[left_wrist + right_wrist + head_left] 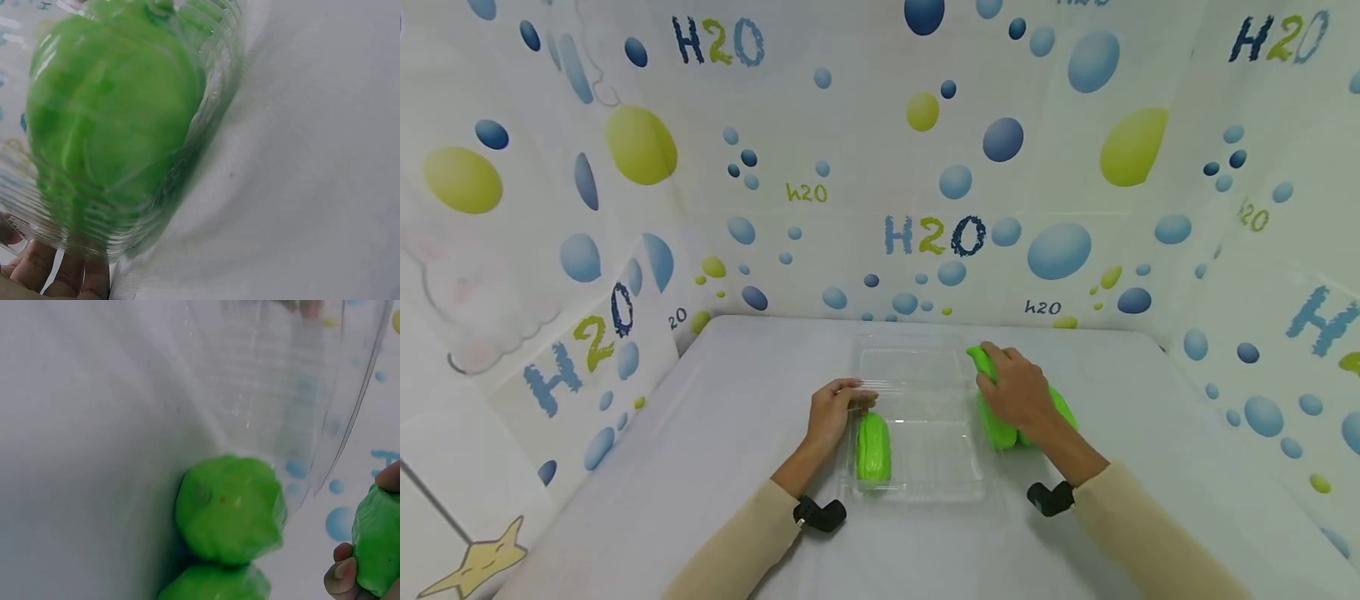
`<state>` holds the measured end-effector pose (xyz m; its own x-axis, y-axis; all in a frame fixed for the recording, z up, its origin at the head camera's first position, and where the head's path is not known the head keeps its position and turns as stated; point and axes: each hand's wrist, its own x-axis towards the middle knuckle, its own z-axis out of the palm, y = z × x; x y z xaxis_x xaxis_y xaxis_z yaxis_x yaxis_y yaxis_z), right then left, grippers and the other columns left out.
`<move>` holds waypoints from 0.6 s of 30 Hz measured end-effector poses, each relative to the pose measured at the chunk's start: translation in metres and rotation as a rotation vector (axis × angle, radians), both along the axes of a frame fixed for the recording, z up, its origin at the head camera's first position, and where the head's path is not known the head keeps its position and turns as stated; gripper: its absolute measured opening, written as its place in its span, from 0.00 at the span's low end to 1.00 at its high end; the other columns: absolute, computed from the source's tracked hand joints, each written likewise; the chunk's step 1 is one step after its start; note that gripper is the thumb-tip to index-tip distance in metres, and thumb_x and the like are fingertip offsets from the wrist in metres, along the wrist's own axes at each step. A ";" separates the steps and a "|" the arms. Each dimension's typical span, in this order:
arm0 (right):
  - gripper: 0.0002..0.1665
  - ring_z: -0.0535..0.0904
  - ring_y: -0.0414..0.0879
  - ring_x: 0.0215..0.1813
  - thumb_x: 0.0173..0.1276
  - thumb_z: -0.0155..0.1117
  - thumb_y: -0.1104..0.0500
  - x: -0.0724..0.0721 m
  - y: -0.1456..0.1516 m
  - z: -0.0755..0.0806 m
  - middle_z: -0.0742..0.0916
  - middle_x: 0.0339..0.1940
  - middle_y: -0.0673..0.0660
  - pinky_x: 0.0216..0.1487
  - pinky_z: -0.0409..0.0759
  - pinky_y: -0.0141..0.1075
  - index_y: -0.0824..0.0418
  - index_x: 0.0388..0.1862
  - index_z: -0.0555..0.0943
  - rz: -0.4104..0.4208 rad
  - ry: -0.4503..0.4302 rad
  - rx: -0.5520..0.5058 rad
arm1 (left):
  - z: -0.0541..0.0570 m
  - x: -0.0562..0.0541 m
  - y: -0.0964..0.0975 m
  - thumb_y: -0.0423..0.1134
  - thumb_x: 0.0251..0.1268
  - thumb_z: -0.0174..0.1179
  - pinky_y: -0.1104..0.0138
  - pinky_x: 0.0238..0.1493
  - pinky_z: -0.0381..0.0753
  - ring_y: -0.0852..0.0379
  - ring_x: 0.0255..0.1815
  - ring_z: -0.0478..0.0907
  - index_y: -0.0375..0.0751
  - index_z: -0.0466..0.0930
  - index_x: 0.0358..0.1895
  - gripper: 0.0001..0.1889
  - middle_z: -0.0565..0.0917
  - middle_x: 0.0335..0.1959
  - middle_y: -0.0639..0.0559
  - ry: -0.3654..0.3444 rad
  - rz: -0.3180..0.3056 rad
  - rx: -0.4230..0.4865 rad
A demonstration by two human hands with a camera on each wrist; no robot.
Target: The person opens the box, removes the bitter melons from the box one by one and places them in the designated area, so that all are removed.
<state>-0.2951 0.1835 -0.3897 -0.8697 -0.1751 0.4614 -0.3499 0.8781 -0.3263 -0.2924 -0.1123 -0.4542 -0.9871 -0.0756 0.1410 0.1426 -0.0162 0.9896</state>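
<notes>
A clear plastic container (936, 454) lies opened out on the table, its lid (910, 367) folded back on the far side. One bright green, ribbed, oblong vegetable (873, 450) lies inside along the left wall; its rounded end fills much of the left wrist view. My left hand (832, 412) pinches the container's left edge near the hinge, with fingers (65, 275) at the ridged wall. My right hand (1018, 392) grips another green vegetable (377, 540), raised beside the container's right side. Under that hand, two more green vegetables (231, 509) lie side by side on the table.
A white cloth covers the table (760, 358). Behind and at both sides stands a pale curtain-like wall (865, 125) printed with blue and green drops. Black wrist cameras (1051, 498) are strapped at both sleeves.
</notes>
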 end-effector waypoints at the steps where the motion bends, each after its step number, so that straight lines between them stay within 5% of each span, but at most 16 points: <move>1: 0.29 0.82 0.62 0.44 0.69 0.56 0.56 -0.002 0.004 -0.001 0.84 0.55 0.71 0.44 0.80 0.58 0.64 0.68 0.76 -0.011 0.000 0.000 | 0.001 -0.001 0.000 0.30 0.77 0.46 0.57 0.45 0.86 0.40 0.44 0.88 0.22 0.76 0.56 0.16 0.88 0.44 0.32 -0.005 -0.005 0.003; 13: 0.31 0.81 0.67 0.52 0.72 0.55 0.55 -0.014 0.046 -0.006 0.83 0.57 0.73 0.48 0.79 0.61 0.67 0.71 0.73 -0.160 -0.089 -0.041 | -0.004 -0.005 0.002 0.31 0.76 0.46 0.55 0.48 0.86 0.39 0.46 0.87 0.24 0.77 0.57 0.16 0.88 0.44 0.34 -0.006 -0.001 0.004; 18: 0.31 0.81 0.69 0.53 0.72 0.54 0.55 -0.018 0.060 -0.009 0.82 0.57 0.74 0.47 0.78 0.62 0.68 0.71 0.72 -0.201 -0.085 -0.080 | 0.003 -0.001 0.000 0.30 0.78 0.44 0.54 0.49 0.85 0.35 0.49 0.86 0.21 0.75 0.57 0.16 0.87 0.46 0.31 -0.021 -0.026 0.010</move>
<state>-0.3131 0.2436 -0.3986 -0.9197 0.0398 0.3907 -0.1389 0.8976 -0.4183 -0.2934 -0.1120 -0.4514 -0.9915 -0.0509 0.1196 0.1212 -0.0301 0.9922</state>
